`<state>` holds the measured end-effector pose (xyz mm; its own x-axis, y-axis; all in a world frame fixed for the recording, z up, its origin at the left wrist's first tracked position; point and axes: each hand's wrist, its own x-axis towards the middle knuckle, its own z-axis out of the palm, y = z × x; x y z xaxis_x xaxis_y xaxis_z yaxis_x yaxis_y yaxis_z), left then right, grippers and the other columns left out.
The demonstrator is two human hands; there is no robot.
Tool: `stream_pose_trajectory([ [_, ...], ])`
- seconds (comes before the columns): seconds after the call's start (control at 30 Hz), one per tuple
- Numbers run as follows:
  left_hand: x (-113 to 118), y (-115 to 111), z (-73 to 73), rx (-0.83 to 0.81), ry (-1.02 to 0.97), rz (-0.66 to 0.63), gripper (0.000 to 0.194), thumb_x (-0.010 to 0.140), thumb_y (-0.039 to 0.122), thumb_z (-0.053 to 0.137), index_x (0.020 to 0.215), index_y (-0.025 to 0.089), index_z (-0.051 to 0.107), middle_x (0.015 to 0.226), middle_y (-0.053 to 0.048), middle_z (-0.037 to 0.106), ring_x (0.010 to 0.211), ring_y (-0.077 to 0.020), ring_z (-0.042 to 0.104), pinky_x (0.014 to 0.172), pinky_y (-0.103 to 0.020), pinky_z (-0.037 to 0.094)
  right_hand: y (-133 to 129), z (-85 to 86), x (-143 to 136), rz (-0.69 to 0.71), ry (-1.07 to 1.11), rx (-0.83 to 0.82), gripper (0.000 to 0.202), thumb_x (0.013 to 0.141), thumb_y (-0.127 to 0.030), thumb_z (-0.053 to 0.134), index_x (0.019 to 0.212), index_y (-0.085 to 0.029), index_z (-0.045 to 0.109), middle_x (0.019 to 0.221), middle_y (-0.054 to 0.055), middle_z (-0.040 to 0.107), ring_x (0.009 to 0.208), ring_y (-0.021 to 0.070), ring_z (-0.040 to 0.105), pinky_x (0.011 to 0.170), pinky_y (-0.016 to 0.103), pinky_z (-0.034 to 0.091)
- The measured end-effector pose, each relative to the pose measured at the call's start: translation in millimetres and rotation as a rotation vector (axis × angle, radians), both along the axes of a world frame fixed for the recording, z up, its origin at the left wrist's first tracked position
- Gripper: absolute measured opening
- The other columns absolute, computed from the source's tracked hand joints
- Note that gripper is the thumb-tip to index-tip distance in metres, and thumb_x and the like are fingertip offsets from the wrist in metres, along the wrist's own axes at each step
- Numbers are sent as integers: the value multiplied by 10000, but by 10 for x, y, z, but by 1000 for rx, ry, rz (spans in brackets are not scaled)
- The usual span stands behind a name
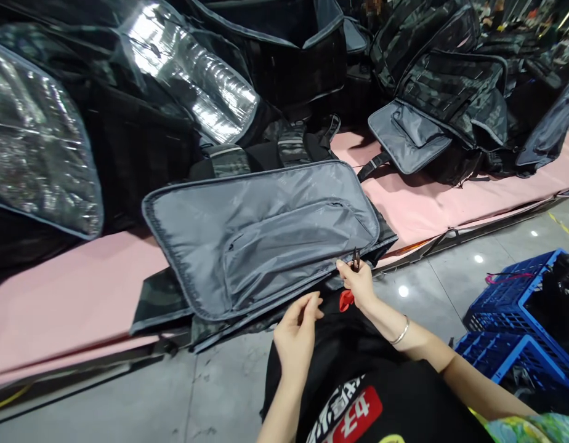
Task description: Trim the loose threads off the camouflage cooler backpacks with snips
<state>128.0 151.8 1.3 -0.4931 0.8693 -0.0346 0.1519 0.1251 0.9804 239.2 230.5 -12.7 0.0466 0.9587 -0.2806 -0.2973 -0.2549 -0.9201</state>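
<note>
A backpack (266,240) lies opened out in front of me, its grey lining facing up, with a zipped inner pocket and a dark zip edge. Camouflage fabric shows at its lower corners. In my right hand (358,284) is a pair of small dark thread snips (356,258), points upward, at the bag's near right edge. A piece of red cloth (346,300) hangs just below that hand. My left hand (299,323) is at the near edge of the bag, thumb and fingers pinched together; what lies between them, if anything, is too small to make out.
Pink cloth (72,295) covers the long bench. Silver-lined bags (35,135) stand at the left and back, and more camouflage backpacks (455,92) lie at the right. Blue plastic crates (501,295) holding black items stand on the grey floor to my right.
</note>
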Motion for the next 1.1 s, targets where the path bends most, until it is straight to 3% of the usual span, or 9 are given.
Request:
stream_pose_trajectory([
  [0.07,75,10,40,-58,-292,34,335,697,429,676,891,156,666,758,-44,680,576,-117,574,589,-256,455,-78,98,17,-5,68,9,451,640,-487,692,570,-199,353,459,-104,330,380,20,222,364,178,192],
  [0.13,102,68,139,-55,-527,124,326,626,424,733,746,133,646,733,-54,679,550,-111,573,552,-244,456,-152,157,30,4,93,43,455,652,-475,695,581,-202,338,480,-110,283,395,21,210,373,180,196],
  [0.27,75,167,352,-118,-749,238,372,539,373,799,526,127,521,606,-40,635,559,-124,606,503,-208,458,-227,172,54,47,-41,119,391,702,-471,659,626,-194,394,523,-89,319,442,43,264,418,192,259],
  [0.4,69,169,389,-123,-744,285,370,538,374,800,540,126,526,608,-37,632,598,-152,646,511,-209,489,-236,279,194,225,-305,178,324,759,-454,588,646,-189,442,573,-51,439,521,81,391,517,215,363],
  [0.5,87,156,351,-99,-695,282,370,559,413,783,584,116,562,661,-55,654,587,-168,655,500,-225,499,-287,465,388,398,-604,368,210,794,-392,575,768,-189,528,721,-11,564,663,127,513,652,252,431],
  [0.63,116,168,343,-94,-698,296,382,535,418,793,625,108,589,661,-47,654,596,-176,662,537,-242,518,-324,615,585,381,-824,645,229,871,-304,509,1068,-188,493,956,60,594,842,171,574,783,307,463],
  [0.83,129,176,385,-63,-679,262,340,526,359,799,656,111,606,616,-16,620,553,-120,602,519,-219,470,-94,581,626,400,-1091,981,129,920,-225,451,936,-181,571,875,73,609,844,188,557,761,311,438],
  [1.1,116,173,355,55,-634,183,348,575,381,776,577,105,564,598,2,558,430,-14,342,406,-191,255,60,675,621,536,-1268,1042,157,930,-253,444,874,-178,569,820,55,586,788,173,526,724,286,399],
])
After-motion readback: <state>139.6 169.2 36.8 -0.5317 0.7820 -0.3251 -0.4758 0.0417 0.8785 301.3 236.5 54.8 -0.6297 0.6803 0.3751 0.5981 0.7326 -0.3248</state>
